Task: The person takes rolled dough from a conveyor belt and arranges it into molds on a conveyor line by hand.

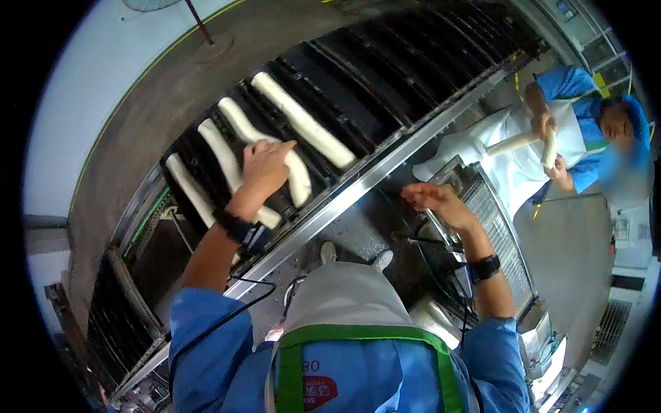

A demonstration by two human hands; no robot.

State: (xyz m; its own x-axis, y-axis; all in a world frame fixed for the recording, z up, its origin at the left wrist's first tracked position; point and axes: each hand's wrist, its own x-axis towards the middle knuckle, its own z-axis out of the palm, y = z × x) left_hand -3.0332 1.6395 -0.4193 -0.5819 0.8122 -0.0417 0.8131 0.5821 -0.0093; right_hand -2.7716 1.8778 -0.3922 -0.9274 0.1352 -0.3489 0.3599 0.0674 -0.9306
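Note:
My left hand (265, 165) lies palm down on a curved pale dough strip (299, 182), fingers over its middle and loosely apart. The strip bends within its dark slotted tray (385, 89). Beyond it, a straight dough strip (303, 118) fills another slot. Nearer the left end are two more, one dough strip (218, 148) passing partly under my left wrist and another dough strip (187, 186) beside my forearm. My right hand (441, 203) hovers past the metal rail, fingers extended, with nothing in it. Both wrists wear black bands.
A metal rail (358, 189) edges the conveyor on my side. To the right stands a mesh-topped metal rack (492, 213). A co-worker in blue (585, 131) handles pale dough pieces (513, 143) there. Cables hang near my arms; a fan stand (200, 24) is beyond the conveyor.

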